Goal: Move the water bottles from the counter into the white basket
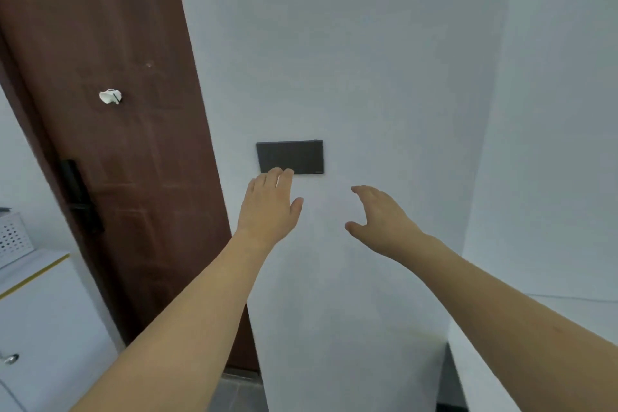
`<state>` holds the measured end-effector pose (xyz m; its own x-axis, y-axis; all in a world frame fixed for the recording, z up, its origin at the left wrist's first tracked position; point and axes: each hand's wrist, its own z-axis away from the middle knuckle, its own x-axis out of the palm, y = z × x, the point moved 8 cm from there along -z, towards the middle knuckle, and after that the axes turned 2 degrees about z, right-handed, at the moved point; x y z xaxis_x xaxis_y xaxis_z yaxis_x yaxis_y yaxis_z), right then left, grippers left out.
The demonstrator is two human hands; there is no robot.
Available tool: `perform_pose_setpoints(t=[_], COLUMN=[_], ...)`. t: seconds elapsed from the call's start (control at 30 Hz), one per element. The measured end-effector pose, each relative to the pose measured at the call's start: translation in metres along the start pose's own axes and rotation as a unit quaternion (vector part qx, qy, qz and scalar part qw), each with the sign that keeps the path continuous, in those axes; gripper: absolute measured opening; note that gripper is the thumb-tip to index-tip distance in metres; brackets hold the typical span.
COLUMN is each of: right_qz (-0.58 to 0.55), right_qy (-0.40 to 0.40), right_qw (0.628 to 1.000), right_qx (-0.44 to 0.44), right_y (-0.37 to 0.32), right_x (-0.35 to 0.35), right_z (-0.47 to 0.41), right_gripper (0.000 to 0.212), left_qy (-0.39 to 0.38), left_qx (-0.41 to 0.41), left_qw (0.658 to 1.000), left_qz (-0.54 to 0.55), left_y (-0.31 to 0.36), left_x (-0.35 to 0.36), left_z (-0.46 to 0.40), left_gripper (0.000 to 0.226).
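Observation:
Both my arms reach forward toward a white wall. My left hand is held flat with the fingers together, its fingertips at the lower edge of a dark wall panel; it holds nothing. My right hand is open with thumb and fingers spread, empty. A corner of a white perforated basket shows at the far left edge, standing on a white cabinet. No water bottle is in view.
A dark brown door with a black handle stands to the left, a small white object stuck on it. A white ledge or counter runs along the lower right. Grey floor shows at the bottom.

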<state>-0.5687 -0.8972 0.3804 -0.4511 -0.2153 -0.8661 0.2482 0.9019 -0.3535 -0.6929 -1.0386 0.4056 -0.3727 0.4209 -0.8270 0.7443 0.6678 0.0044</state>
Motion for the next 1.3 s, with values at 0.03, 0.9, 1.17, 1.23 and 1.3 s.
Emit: perform_pose_setpoints(t=[0.03, 0.9, 1.17, 1.23, 1.3], right_qz=[0.0, -0.029, -0.068, -0.067, -0.065], right_qy=[-0.006, -0.023, -0.048, -0.047, -0.045], right_qw=[1.0, 0.999, 0.996, 0.997, 0.997], right_qx=[0.001, 0.032, 0.009, 0.001, 0.005], right_y=[0.017, 0.367, 0.439, 0.459, 0.488], right_x=[-0.01, -0.208, -0.244, -0.249, -0.256], right_z=[0.01, 0.19, 0.217, 0.225, 0.232], right_gripper=[0.071, 0.07, 0.068, 0.067, 0.067], left_qy=[-0.002, -0.013, -0.025, -0.027, -0.032], left_qx=[-0.006, -0.02, -0.046, -0.065, -0.086], left_qw=[1.0, 0.998, 0.997, 0.994, 0.99], left_qz=[0.005, 0.063, 0.058, 0.08, 0.109], left_y=[0.019, 0.452, 0.546, 0.565, 0.59], left_x=[0.0, 0.011, 0.019, 0.029, 0.04], left_z=[0.005, 0.029, 0.034, 0.03, 0.029], left_gripper=[0.059, 0.058, 0.059, 0.058, 0.058])
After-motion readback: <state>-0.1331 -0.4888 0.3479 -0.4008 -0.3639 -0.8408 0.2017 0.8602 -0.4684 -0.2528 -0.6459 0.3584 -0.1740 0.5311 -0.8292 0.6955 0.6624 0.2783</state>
